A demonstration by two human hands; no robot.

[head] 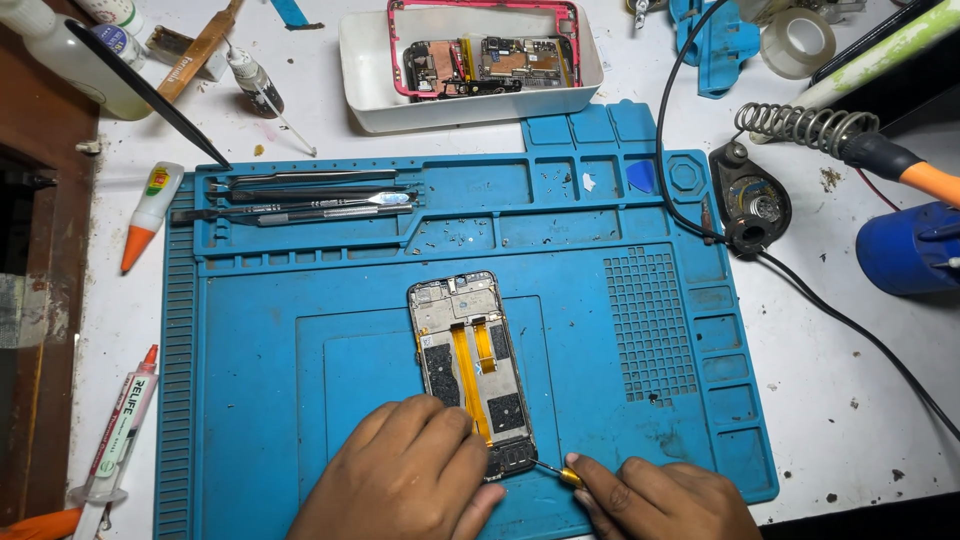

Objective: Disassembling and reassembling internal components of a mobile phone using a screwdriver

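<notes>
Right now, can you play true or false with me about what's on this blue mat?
1. The left hand rests on the opened phone. True.
2. The right hand holds a hammer. False: it holds a small screwdriver.
3. The phone lies in the white tray. False: it lies on the blue mat.
4. Tweezers sit in the mat's top slot. True.
5. The soldering iron rests in its coiled stand. True.

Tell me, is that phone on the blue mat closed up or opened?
Opened. The phone lies with its back cover off: orange ribbon cables and dark inner parts show. The left hand steadies it; the right hand works a small screwdriver.
</notes>
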